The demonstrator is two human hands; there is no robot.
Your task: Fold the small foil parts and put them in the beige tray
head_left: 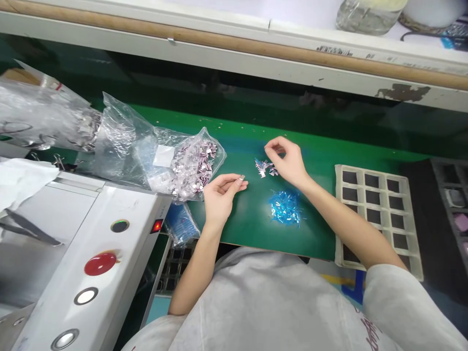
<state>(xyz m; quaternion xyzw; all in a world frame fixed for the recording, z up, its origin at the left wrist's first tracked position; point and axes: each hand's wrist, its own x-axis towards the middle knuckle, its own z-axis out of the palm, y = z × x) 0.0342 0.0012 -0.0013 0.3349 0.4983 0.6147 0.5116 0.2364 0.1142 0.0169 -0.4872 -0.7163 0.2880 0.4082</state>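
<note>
My left hand (222,197) pinches a small metallic piece (242,178) between thumb and forefinger, just right of a clear plastic bag (193,168) of similar small parts. My right hand (287,158) has thumb and fingertips drawn together over the far side of a small pile of silvery-purple pieces (262,168); what its fingers hold, if anything, is too small to make out. Nearer my body, a heap of thin blue strips (285,208) lies on the green table (248,222), apart from both hands.
A pale compartment tray (361,214) lies at the right, partly under my right forearm. A white machine (126,253) with a red button (100,263) stands at the left. More plastic bags (44,114) lie behind it. A shelf edge (234,41) crosses the back.
</note>
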